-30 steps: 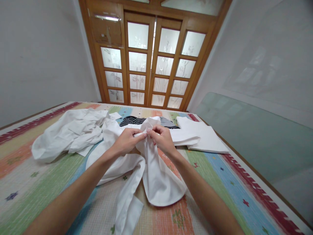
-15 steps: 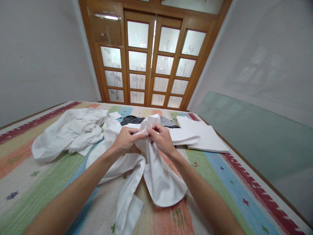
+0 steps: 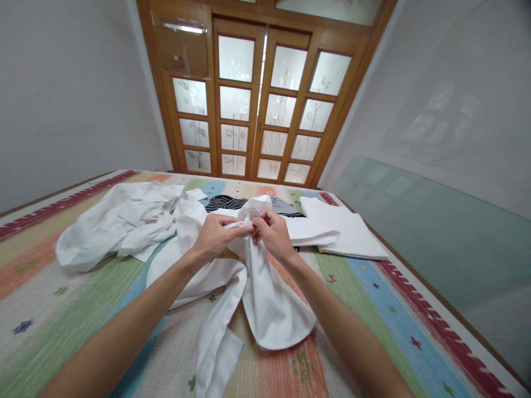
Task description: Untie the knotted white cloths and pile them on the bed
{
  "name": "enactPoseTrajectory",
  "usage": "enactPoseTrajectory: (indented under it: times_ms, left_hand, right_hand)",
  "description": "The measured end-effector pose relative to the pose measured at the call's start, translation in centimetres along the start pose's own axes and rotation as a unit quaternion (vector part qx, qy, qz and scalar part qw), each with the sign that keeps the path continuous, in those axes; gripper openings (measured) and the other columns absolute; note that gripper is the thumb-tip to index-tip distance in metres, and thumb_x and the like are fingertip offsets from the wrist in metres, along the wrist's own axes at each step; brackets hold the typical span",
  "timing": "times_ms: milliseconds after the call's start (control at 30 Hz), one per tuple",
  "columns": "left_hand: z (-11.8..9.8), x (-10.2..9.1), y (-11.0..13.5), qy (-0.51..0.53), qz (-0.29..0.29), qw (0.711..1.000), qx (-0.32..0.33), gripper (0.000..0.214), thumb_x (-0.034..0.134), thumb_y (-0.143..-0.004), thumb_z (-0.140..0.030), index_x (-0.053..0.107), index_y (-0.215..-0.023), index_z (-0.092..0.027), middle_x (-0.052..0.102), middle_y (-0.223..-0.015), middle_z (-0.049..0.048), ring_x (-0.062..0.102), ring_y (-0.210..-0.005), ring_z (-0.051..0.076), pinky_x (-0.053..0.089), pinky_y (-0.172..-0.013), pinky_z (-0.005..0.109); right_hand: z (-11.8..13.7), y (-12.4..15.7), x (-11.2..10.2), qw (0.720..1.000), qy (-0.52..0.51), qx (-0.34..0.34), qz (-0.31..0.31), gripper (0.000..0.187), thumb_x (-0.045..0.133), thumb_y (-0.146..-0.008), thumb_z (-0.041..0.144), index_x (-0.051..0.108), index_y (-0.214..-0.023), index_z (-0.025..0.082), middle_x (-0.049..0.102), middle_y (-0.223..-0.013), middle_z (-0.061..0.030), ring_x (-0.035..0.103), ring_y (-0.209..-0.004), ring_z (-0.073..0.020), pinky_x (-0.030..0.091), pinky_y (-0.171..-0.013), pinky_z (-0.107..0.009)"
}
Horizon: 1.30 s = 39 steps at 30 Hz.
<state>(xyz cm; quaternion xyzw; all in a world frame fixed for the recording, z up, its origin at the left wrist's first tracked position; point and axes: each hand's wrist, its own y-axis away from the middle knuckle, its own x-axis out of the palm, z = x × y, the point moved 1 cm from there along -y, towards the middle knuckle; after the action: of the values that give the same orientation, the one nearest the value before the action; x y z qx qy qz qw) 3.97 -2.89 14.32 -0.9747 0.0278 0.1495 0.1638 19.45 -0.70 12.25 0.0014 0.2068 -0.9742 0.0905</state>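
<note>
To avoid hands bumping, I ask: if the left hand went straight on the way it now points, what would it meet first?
The left hand would likely meet the right hand first, near its fingertips; both pinch the cloth, so the depth between is unclear.

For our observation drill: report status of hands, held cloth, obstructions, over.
Left hand, right hand: grip closed on white cloth. Cloth bunched between them, loose ends below. Crumpled pile left, folded bundle right, neither blocking hands.
</note>
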Motion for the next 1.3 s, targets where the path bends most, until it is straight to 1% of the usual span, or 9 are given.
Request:
enactPoseTrajectory:
  times_ms: [200, 467, 567, 700, 800, 900, 1000, 1133, 1300]
  left_hand:
    - [-0.5, -1.6, -0.5, -0.068, -0.006, 0.996, 0.049, 0.031, 0.077, -0.066, -0.047, 0.078, -0.07, -0.016, 0.075, -0.071, 0.0037, 0.066, -0.068, 0.02, 0.047, -0.059, 0.025]
    - [-2.1, -6.2, -0.7, -0.143, -0.245, 0.953, 0.106, 0.024, 0.072, -0.074, -0.043, 0.077, -0.082, -0.02, 0.075, -0.079, 0.0003, 0.064, -0.074, 0.018, 0.048, -0.065, 0.024]
    - [-2.5, -6.3, -0.5, -0.159, -0.246, 0.948, 0.126, 0.025, 0.068, -0.078, -0.044, 0.074, -0.082, -0.02, 0.072, -0.077, -0.0005, 0.062, -0.072, 0.017, 0.047, -0.064, 0.024]
    - [-2.9, -5.3, -0.2, -0.173, -0.198, 0.955, 0.138, 0.026, 0.058, -0.085, -0.044, 0.066, -0.083, -0.019, 0.067, -0.076, -0.0003, 0.059, -0.071, 0.016, 0.044, -0.064, 0.024]
    - [-3.0, -4.2, 0.1, -0.198, -0.151, 0.958, 0.142, 0.026, 0.05, -0.09, -0.043, 0.059, -0.087, -0.019, 0.064, -0.078, 0.0002, 0.057, -0.071, 0.016, 0.044, -0.067, 0.025]
    - [-3.1, -3.4, 0.4, -0.238, -0.181, 0.937, 0.179, 0.024, 0.048, -0.092, -0.041, 0.057, -0.085, -0.02, 0.064, -0.084, 0.0029, 0.057, -0.082, 0.019, 0.044, -0.078, 0.029]
    - [-3.3, -3.2, 0.6, -0.261, -0.214, 0.918, 0.207, 0.022, 0.05, -0.091, -0.039, 0.057, -0.083, -0.02, 0.063, -0.083, 0.0035, 0.057, -0.085, 0.02, 0.043, -0.084, 0.032]
    - [-3.5, -4.2, 0.6, -0.271, -0.189, 0.925, 0.188, 0.021, 0.05, -0.092, -0.038, 0.058, -0.084, -0.019, 0.065, -0.081, 0.0028, 0.057, -0.079, 0.019, 0.044, -0.08, 0.031]
    - [-4.2, -5.3, 1.0, -0.344, 0.002, 0.909, 0.234, 0.023, 0.05, -0.088, -0.03, 0.059, -0.105, -0.017, 0.067, -0.1, 0.0071, 0.06, -0.091, 0.023, 0.045, -0.085, 0.033]
  right_hand:
    - [-0.4, -1.1, -1.2, 0.994, -0.056, 0.047, -0.085, 0.029, 0.061, -0.074, 0.043, 0.041, -0.072, 0.022, 0.054, -0.056, 0.0058, 0.052, -0.039, -0.0117, 0.043, -0.033, -0.022]
    - [0.9, -3.4, -6.8, 0.932, -0.164, 0.052, -0.318, 0.032, 0.064, -0.074, 0.043, 0.039, -0.079, 0.023, 0.052, -0.061, 0.0077, 0.048, -0.039, -0.0078, 0.042, -0.035, -0.019]
    - [2.4, -2.9, -7.0, 0.948, -0.168, 0.068, -0.263, 0.034, 0.068, -0.073, 0.044, 0.044, -0.08, 0.022, 0.059, -0.068, 0.004, 0.05, -0.042, -0.0081, 0.044, -0.037, -0.02]
    - [5.1, -1.0, -5.2, 0.998, -0.017, 0.058, -0.018, 0.035, 0.07, -0.076, 0.05, 0.054, -0.075, 0.018, 0.063, -0.067, -0.0008, 0.051, -0.042, -0.0092, 0.035, -0.034, -0.019]
    - [6.1, 0.9, -3.2, 0.987, 0.114, 0.019, 0.108, 0.029, 0.07, -0.082, 0.045, 0.064, -0.084, 0.017, 0.062, -0.062, 0.001, 0.05, -0.043, -0.0086, 0.038, -0.039, -0.018]
    - [5.9, 2.0, -1.5, 0.973, 0.16, -0.005, 0.165, 0.023, 0.066, -0.087, 0.038, 0.068, -0.098, 0.018, 0.064, -0.063, 0.001, 0.055, -0.048, -0.0099, 0.042, -0.044, -0.018]
    - [5.0, 2.2, -0.7, 0.972, 0.135, 0.009, 0.19, 0.026, 0.061, -0.09, 0.04, 0.068, -0.082, 0.016, 0.067, -0.067, -0.0024, 0.058, -0.05, -0.011, 0.042, -0.043, -0.019]
    - [4.3, 1.6, -1.4, 0.992, 0.06, 0.032, 0.106, 0.028, 0.068, -0.082, 0.04, 0.063, -0.072, 0.015, 0.065, -0.061, -0.0026, 0.059, -0.048, -0.0127, 0.046, -0.043, -0.021]
    - [3.8, 1.2, -2.6, 0.997, 0.049, -0.022, 0.048, 0.02, 0.068, -0.08, 0.031, 0.06, -0.092, 0.018, 0.064, -0.068, 0.0, 0.063, -0.059, -0.0152, 0.053, -0.055, -0.025]
